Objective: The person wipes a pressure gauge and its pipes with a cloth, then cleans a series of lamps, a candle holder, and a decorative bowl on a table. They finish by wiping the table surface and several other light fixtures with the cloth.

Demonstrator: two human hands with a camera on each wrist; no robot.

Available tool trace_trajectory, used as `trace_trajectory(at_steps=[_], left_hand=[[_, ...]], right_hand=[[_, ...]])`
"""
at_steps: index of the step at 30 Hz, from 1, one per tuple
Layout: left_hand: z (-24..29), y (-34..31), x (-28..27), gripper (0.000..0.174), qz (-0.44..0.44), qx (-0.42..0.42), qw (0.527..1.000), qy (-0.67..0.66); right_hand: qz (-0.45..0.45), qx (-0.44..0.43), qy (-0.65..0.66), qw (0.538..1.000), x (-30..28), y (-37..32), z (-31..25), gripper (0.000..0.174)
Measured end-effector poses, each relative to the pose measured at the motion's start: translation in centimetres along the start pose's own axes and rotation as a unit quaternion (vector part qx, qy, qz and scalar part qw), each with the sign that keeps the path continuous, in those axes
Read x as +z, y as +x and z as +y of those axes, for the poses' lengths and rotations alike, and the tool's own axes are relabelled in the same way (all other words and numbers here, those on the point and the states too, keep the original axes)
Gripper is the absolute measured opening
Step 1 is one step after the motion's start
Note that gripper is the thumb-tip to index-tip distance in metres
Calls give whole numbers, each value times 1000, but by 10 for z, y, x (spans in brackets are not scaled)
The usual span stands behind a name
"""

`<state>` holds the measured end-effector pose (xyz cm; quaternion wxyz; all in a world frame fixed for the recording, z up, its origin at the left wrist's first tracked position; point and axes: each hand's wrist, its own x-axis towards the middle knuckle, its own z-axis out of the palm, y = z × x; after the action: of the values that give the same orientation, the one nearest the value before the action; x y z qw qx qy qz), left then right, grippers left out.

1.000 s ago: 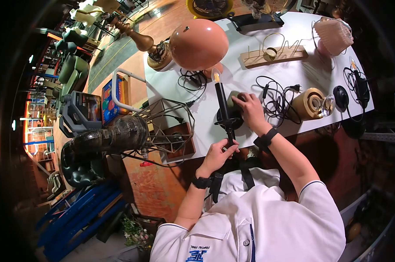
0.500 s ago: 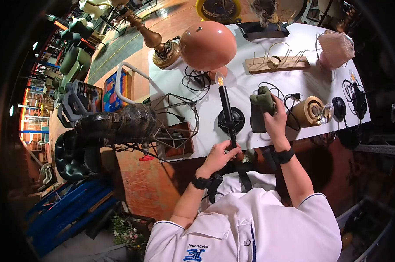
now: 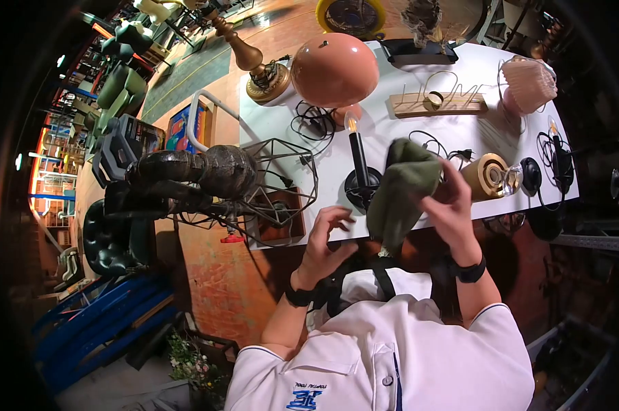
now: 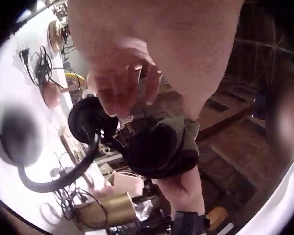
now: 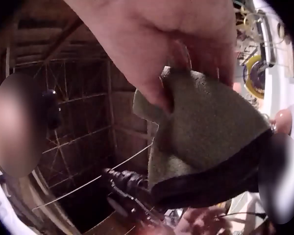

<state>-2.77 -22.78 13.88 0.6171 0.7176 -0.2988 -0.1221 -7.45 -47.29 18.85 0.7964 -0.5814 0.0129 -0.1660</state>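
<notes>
My right hand [image 3: 457, 216] pinches an olive-green cloth [image 3: 404, 185] between thumb and fingers and holds it up at the front edge of the table. In the right wrist view the cloth [image 5: 206, 120] hangs folded, with a dark band along its lower side. My left hand [image 3: 323, 246] is empty, its fingers loosely bent, to the left of the cloth. Just beyond both hands a black candlestick lamp [image 3: 359, 156] with a clear bulb stands on the white table [image 3: 337, 154]; the cloth overlaps part of its round base in the head view.
On the left lies a lamp with a geometric wire cage [image 3: 282, 185]. Behind the candlestick is a pink dome lamp [image 3: 335, 68]. A wooden wire-letter sign [image 3: 439, 105] and a pleated pink lamp [image 3: 528, 82] stand farther back. To the right are a gold cylinder [image 3: 484, 175] and loose black cables.
My right hand has picked the green cloth up off the table and brought it back toward me. My left hand has let go of the lamp's black stem and moved left.
</notes>
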Motion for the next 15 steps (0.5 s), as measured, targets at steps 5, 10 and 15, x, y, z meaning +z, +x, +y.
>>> trace_trajectory(at_steps=[5, 10, 15], left_hand=[[9, 2, 15, 115, 15, 54, 988, -144], [18, -1, 10, 88, 109, -5, 989, -103], [2, -24, -9, 55, 75, 27, 987, 143]], right_hand=[[-133, 108, -59, 983, 45, -11, 5, 45], [-194, 15, -158, 968, 47, -8, 21, 48], [-138, -131, -392, 900, 36, 2, 27, 50]])
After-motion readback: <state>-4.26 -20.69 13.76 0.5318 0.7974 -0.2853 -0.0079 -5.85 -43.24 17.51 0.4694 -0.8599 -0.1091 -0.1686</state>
